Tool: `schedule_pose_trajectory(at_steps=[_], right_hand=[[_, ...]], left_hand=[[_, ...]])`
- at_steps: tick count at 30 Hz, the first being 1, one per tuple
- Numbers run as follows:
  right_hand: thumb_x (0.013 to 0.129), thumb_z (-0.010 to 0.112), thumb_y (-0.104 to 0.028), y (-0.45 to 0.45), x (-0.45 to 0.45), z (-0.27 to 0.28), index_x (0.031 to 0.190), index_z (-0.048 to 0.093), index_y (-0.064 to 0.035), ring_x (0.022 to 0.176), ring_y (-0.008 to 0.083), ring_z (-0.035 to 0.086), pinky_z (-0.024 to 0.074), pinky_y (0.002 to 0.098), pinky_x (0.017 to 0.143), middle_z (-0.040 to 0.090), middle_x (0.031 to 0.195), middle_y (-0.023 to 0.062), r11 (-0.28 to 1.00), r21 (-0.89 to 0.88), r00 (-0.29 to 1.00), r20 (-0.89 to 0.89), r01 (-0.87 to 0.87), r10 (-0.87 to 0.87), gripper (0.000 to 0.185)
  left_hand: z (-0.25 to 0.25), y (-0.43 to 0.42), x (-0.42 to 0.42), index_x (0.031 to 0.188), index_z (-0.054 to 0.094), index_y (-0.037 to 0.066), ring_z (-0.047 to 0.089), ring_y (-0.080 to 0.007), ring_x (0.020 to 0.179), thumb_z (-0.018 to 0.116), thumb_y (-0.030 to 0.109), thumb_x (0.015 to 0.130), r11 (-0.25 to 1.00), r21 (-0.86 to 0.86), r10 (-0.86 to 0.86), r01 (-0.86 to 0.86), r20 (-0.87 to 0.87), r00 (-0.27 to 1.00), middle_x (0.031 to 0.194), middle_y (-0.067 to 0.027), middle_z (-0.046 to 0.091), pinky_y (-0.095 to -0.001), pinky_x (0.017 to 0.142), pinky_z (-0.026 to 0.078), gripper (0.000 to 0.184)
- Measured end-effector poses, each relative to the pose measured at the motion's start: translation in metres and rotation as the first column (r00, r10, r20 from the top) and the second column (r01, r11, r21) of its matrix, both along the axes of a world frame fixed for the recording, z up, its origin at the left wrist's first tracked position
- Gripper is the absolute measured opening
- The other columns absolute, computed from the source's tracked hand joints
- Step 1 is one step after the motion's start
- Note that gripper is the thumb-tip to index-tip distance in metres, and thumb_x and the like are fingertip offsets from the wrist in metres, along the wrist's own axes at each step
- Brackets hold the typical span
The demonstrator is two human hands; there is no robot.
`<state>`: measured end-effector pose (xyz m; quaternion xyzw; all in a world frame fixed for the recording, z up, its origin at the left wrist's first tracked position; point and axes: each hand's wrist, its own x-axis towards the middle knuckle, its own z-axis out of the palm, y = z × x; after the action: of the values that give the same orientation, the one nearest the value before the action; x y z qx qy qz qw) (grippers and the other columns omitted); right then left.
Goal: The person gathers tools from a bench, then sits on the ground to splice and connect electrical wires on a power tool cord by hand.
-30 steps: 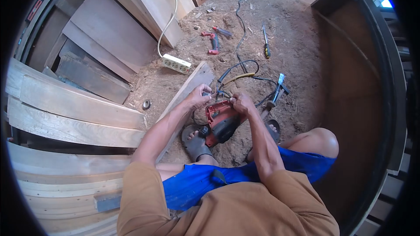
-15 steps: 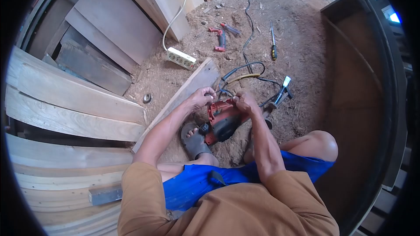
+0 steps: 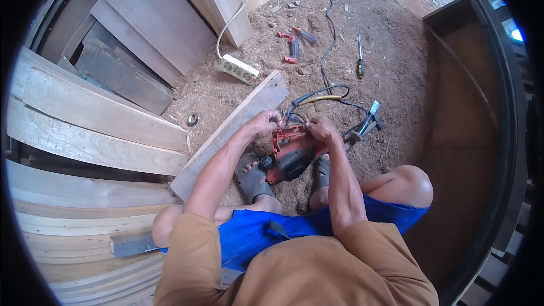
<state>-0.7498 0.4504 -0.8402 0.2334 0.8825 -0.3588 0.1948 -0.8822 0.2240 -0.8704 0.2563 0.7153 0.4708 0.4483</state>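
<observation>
A red and black power tool (image 3: 293, 156) lies between my feet, its red housing open at the upper end with wires showing. At the upper left corner of the housing, my left hand (image 3: 265, 123) has its fingers pinched together; what is between them is too small to name. My right hand (image 3: 322, 129) is closed at the upper right edge of the housing, and what it pinches is hidden. Blue and dark wires (image 3: 294, 118) rise between the hands toward a black cable with a yellow part (image 3: 320, 98). A chisel-like metal bit (image 3: 371, 114) sticks out at the right.
A wooden board (image 3: 238, 119) lies left of the tool. Beyond are a white power strip (image 3: 240, 69), a red and grey handle part (image 3: 291, 49), a screwdriver (image 3: 360, 62) and a tape roll (image 3: 192, 119). Planks (image 3: 96, 141) are stacked left; a dark wooden frame (image 3: 462, 113) stands right.
The view has shifted, so floor objects sit further right. My left hand has moved slightly closer to the housing's edge. Both hands remain pinched at the tool's upper end.
</observation>
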Motion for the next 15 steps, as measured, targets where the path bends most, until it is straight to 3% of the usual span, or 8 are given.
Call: schedule_pose_trajectory(at_steps=[3,9,15], right_hand=[[0.092,0.063,-0.032,0.0,-0.002,0.0,0.108,0.074,-0.003,0.095,0.0328,0.07,0.0521,0.0437,0.085,0.073,0.1,0.0202,1.0,0.006,1.0,-0.014,-0.001,0.001,0.034],[0.093,0.064,-0.03,-0.003,0.002,0.005,0.111,0.074,-0.0038,0.097,0.0328,0.07,0.0521,0.043,0.087,0.074,0.104,0.0204,0.998,-0.02,0.999,0.007,0.052,-0.052,0.034],[0.094,0.062,-0.027,0.001,0.005,0.001,0.114,0.073,-0.0041,0.098,0.0324,0.07,0.0521,0.043,0.088,0.074,0.105,0.0196,1.0,-0.013,0.999,-0.038,0.021,-0.021,0.032]], left_hand=[[0.01,0.001,0.003,0.088,0.064,0.007,0.058,-0.0089,0.083,0.062,-0.009,0.08,0.994,0.005,0.107,-0.109,0.142,0.984,0.085,0.0007,0.063,-0.0267,0.073,0.048,0.019],[0.009,-0.005,0.02,0.092,0.065,0.008,0.056,-0.0099,0.08,0.062,-0.007,0.08,0.964,0.043,0.251,-0.261,0.167,0.953,0.088,0.0014,0.062,-0.0246,0.07,0.045,0.019],[0.01,-0.009,0.027,0.092,0.067,0.008,0.058,-0.0119,0.083,0.064,-0.008,0.078,0.92,0.097,0.329,-0.379,0.329,0.885,0.088,0.0007,0.063,-0.0271,0.078,0.047,0.021]])
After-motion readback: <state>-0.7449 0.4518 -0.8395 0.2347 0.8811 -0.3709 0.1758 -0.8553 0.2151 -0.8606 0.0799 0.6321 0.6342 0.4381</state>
